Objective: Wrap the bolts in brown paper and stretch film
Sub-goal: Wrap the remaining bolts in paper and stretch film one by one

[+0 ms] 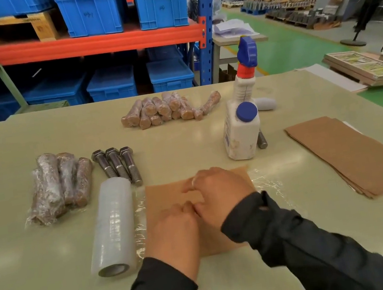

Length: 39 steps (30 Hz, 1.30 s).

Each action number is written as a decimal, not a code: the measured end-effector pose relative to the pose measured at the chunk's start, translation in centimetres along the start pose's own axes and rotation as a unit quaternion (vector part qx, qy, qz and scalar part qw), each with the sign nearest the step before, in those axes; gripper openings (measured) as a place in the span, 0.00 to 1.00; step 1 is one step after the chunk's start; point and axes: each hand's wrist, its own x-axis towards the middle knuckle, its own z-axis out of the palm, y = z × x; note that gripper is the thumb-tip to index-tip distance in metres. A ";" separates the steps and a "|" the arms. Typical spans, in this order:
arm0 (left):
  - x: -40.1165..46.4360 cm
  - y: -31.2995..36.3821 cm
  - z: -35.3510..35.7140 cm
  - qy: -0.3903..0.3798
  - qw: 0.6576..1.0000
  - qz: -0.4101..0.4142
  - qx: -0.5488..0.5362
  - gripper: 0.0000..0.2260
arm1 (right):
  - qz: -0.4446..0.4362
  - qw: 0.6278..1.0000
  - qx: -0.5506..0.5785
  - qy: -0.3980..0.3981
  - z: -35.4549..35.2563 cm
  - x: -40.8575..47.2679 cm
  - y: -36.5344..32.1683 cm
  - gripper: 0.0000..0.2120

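Both my hands rest near the desk's front edge on the brown paper sheet [166, 196]: left hand [173, 228] loosely curled, right hand [220, 190] flat, neither holding anything. Bare bolts [117, 164], left of centre, look heavy, slick; I'd grasp mid-shank.

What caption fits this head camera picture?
Both hands press a brown paper sheet beside three bare bolts.

Beige table [184, 141]: film roll [113, 227], bolts [117, 164], paper stack [352, 154], bottles [242, 131].
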 end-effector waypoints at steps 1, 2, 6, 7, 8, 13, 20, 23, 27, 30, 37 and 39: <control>0.1 -0.2 0.5 -0.024 0.999 -0.012 0.022 0.12 | 0.007 0.999 0.015 -0.029 -0.4 1.4 -0.3 0.16; 0.2 -0.5 0.8 -0.034 0.999 -0.023 0.033 0.13 | 0.018 0.998 0.035 -0.056 -0.6 2.9 -0.4 0.16; -0.6 -0.5 1.3 -0.047 0.997 -0.008 0.065 0.13 | 0.073 0.987 0.130 -0.063 -0.7 8.7 -1.6 0.14; -0.9 -0.1 1.2 -0.057 0.996 -0.001 0.071 0.13 | 0.076 0.985 0.133 -0.077 -0.3 9.9 -2.3 0.14; -1.1 0.1 1.3 -0.073 0.994 0.005 0.078 0.14 | 0.076 0.984 0.125 -0.099 0.4 11.0 -3.0 0.15; -1.7 0.2 0.9 -0.062 0.997 -0.020 0.052 0.14 | 0.090 0.979 0.064 -0.173 3.5 14.4 -5.1 0.22; -1.8 -0.1 1.1 -0.050 0.999 0.011 0.004 0.14 | 0.145 0.984 -0.010 -0.102 5.5 16.3 -4.2 0.18; -1.9 -0.4 1.1 0.012 1.000 0.017 0.020 0.16 | 0.144 0.988 -0.026 -0.046 5.7 16.3 -3.9 0.14; -2.3 -0.1 1.9 0.067 0.995 0.051 0.045 0.14 | 0.118 0.990 -0.065 -0.037 3.2 15.5 -2.2 0.10; -2.4 -0.3 2.4 0.103 0.993 0.045 0.044 0.06 | 0.091 0.994 -0.042 -0.045 0.2 12.2 -0.2 0.12; -3.2 -0.1 3.2 0.124 0.992 0.035 0.013 0.17 | 0.040 0.996 0.005 -0.075 0.4 2.3 3.9 0.14; -3.1 -0.1 3.2 0.115 0.992 0.043 0.022 0.18 | 0.038 0.995 -0.009 -0.090 1.3 1.4 4.6 0.14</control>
